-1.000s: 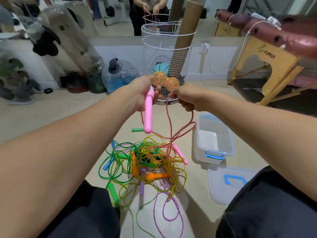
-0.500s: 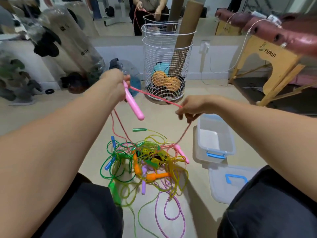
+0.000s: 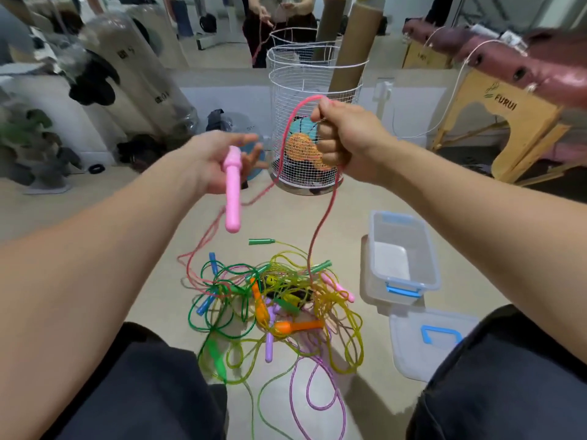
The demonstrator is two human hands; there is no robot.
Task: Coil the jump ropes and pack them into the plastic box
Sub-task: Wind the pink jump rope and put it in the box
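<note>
Beige floor [image 3: 365, 198] under tangled ropes [image 3: 273, 300]

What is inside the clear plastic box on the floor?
The plastic box is open and shows only its bare pale bottom; no rope lies in it. Its lid rests beside it. The blue latch hides a little of the near wall.

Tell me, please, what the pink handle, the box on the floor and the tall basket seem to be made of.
Pink handle: probably plastic, smooth with a soft sheen. Box: translucent plastic with blue latches; the floor shows through its walls. Basket: thin white wire mesh, likely coated metal.
</note>
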